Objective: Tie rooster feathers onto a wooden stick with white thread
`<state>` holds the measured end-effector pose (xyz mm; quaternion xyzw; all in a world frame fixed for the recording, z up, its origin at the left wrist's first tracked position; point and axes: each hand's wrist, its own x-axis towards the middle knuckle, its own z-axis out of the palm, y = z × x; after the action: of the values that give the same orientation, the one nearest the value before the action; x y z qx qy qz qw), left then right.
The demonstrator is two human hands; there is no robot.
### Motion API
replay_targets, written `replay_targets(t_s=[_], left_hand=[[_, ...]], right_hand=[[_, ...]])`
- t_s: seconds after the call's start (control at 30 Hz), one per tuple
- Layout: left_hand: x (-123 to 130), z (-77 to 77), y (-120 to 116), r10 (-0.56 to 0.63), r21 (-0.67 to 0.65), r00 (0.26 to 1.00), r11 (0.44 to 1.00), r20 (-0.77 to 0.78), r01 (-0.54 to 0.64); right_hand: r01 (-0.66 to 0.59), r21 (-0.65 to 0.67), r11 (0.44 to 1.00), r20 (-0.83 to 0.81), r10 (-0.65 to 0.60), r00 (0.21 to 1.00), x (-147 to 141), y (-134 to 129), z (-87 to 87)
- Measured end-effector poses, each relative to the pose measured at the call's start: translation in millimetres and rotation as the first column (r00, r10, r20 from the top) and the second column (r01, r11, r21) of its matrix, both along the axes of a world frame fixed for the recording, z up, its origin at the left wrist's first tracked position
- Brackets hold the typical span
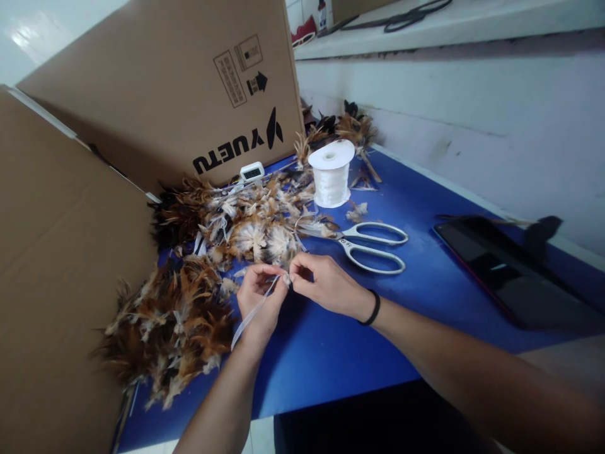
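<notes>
My left hand (259,301) is closed in a pinch on a white ribbon (250,318), whose loose end trails over the wrist. A small pale feather tuft (286,280) shows at its fingertips. My right hand (326,282), with a black band at the wrist, meets the left at the tuft; its thumb and forefinger are pinched together, and what lies between them is too small to make out. Just beyond the hands are silver scissors (346,241), blades partly among feathers. A spool of white ribbon (331,183) stands upright behind them.
Brown feather bunches (177,325) lie at the left, with a paler feather pile (255,236) ahead. Large cardboard boxes (155,94) wall the left and back. A small white digital timer (252,171) sits by the box. A dark tablet-like device (501,271) rests right on the blue table (331,372).
</notes>
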<state>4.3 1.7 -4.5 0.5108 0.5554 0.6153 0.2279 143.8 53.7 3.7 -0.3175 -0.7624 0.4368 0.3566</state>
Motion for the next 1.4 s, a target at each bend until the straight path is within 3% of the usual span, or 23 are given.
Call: replay_targets(t_s=[0.13, 0.4, 0.63, 0.83, 1.0, 1.4], left_hand=[[0, -3.3, -3, 0.012, 0.042, 0.998, 0.999, -0.064, -0.010], [-4, -5.8, -4, -0.022, 0.115, 0.998, 0.993, -0.064, 0.029], [-4, -5.1, -3, -0.007, 0.148, 0.997, 0.989, -0.072, 0.017], [-4, -7.2, -2, 0.015, 0.165, 0.995, 0.986, -0.096, 0.001], [-4, -8.8, -2, 0.044, 0.185, 0.990, 0.982, -0.131, -0.019], [-6, -15.3, -3, 0.064, 0.203, 0.968, 0.979, -0.244, -0.013]], right_hand=[[-0.009, 0.028, 1.000, -0.019, 0.009, 1.000, 0, 0, -0.6], [-0.067, -0.161, 0.985, -0.136, 0.045, 0.990, -1, 3, -4.3], [-0.189, -0.397, 0.898, -0.328, 0.053, 0.943, -7, 3, -4.8], [-0.207, -0.505, 0.838, -0.382, -0.002, 0.924, -10, 2, -1.9], [-0.238, -0.508, 0.828, -0.396, 0.021, 0.918, -9, 4, -4.8], [-0.209, -0.389, 0.897, -0.278, 0.102, 0.955, -6, 4, -5.1]])
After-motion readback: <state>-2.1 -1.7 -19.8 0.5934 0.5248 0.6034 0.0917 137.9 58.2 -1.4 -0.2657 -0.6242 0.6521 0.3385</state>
